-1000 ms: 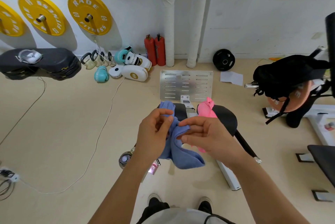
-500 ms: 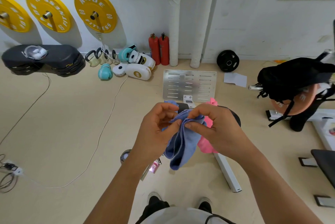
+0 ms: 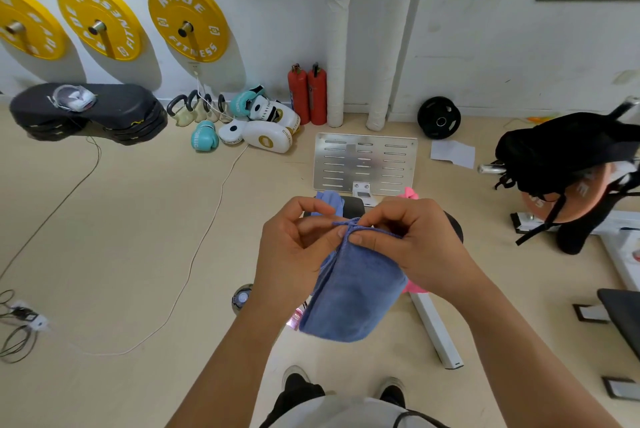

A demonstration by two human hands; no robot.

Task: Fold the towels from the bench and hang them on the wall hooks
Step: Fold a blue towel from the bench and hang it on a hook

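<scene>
Here both hands, left hand (image 3: 294, 254) and right hand (image 3: 412, 247), pinch the blue towel (image 3: 353, 292), hiding the bench (image 3: 353, 206).

Blue towel (image 3: 353, 292): folded double, hanging from its pinched top edge (hanging loop visible) above the bench (image 3: 353, 207).

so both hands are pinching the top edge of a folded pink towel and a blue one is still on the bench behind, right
Not quite: the colours are swapped. In the head view the left hand and right hand pinch the top edge of a folded blue towel; the pink towel is the one on the bench behind.
</scene>
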